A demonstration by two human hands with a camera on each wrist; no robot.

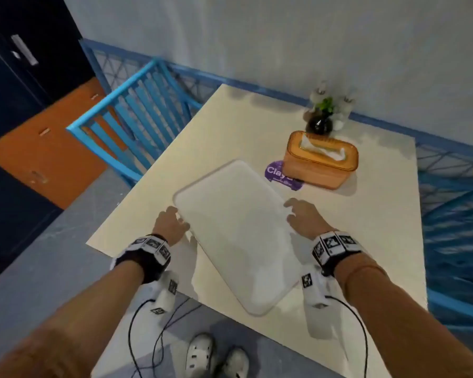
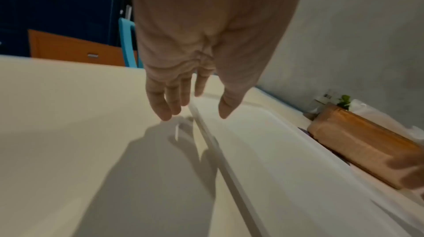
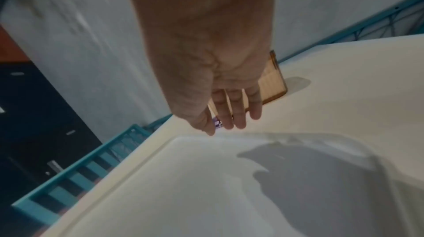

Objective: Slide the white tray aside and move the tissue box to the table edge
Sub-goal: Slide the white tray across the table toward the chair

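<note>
A white tray (image 1: 238, 233) lies askew in the middle of the cream table (image 1: 366, 241), its near corner close to the front edge. My left hand (image 1: 175, 222) is at the tray's left rim. In the left wrist view the left hand (image 2: 195, 113) hovers with relaxed fingers, thumb over the tray (image 2: 286, 168) and fingers outside the rim. My right hand (image 1: 295, 211) is at the right rim. The right wrist view shows the right hand (image 3: 227, 126) with straight fingers above the tray (image 3: 183, 186). The orange tissue box (image 1: 321, 159) (image 2: 358, 143) (image 3: 275, 81) stands beyond the tray, apart from both hands.
A dark vase of flowers (image 1: 322, 115) stands behind the tissue box near the wall. A purple sticker (image 1: 275, 173) lies partly under the box. A blue chair (image 1: 137, 110) stands at the table's left, and blue railing (image 1: 453, 214) runs along the right.
</note>
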